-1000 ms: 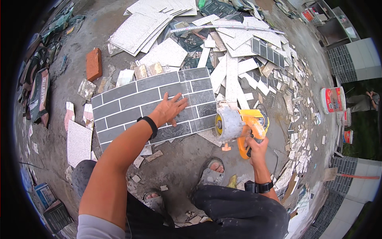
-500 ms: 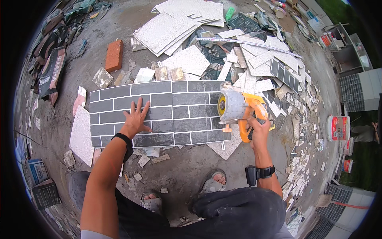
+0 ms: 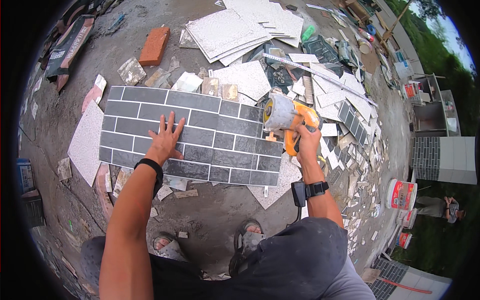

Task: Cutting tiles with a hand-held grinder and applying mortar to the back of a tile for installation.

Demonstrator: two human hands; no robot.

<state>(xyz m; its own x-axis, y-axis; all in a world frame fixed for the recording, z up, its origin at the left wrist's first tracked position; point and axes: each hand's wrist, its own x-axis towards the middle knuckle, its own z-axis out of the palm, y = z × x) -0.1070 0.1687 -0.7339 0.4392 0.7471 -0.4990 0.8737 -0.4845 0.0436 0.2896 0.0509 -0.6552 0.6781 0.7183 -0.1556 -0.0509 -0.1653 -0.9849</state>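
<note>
A long dark grey tile (image 3: pixel 197 137) with white lines in a brick pattern lies in front of me. My left hand (image 3: pixel 166 140) is open, with its fingers spread flat on the tile's left half. My right hand (image 3: pixel 308 142) is wrapped round the handle of an orange power tile cutter (image 3: pixel 285 116), which has a grey guard. The cutter rests over the tile's far right corner and hides that corner. Its round yellow hub shows on the left side; the blade's lower edge is hidden.
Speckled pale boards (image 3: pixel 227 32) are stacked beyond the tile. A red brick (image 3: pixel 154 46) lies to their left. A tape measure (image 3: pixel 320 76) stretches across offcuts, and shards (image 3: pixel 345 210) litter the right. White-and-red buckets (image 3: pixel 401 194) stand farther right, near another person (image 3: pixel 445 207).
The cutter has moved across the tile's right end toward the far edge, with my right hand still on it. My left hand stays flat on the tile. The whole view has tilted.
</note>
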